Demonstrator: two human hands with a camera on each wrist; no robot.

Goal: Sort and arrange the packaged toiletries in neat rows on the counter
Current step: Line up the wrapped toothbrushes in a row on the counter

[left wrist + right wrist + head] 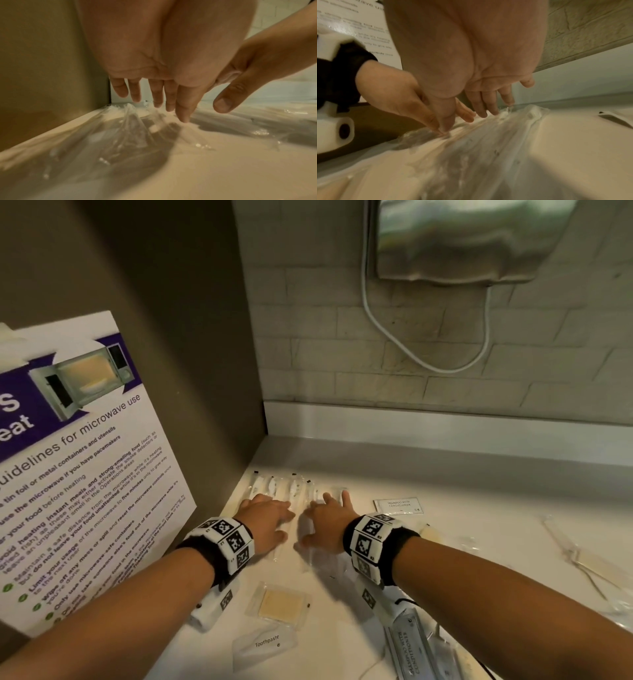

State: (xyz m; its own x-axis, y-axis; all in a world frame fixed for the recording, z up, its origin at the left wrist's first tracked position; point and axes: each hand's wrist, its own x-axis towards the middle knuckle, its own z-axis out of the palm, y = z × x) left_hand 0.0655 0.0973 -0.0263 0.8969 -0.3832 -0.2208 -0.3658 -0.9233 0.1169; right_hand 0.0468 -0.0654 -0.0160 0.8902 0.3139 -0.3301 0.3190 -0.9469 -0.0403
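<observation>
Both hands lie flat, fingers straight and spread, gripping nothing: the left hand and right hand press on the row of clear-wrapped packets at twelve o'clock on the counter, near the corner. The slick film could skid under uneven pressure, fanning the row crooked or overlapping.

The clear packets in the row by the side panel are blurred, and what they contain cannot be told. The poster on that panel is cut off at the left edge. The long shampoo sachet runs off the bottom edge.
</observation>
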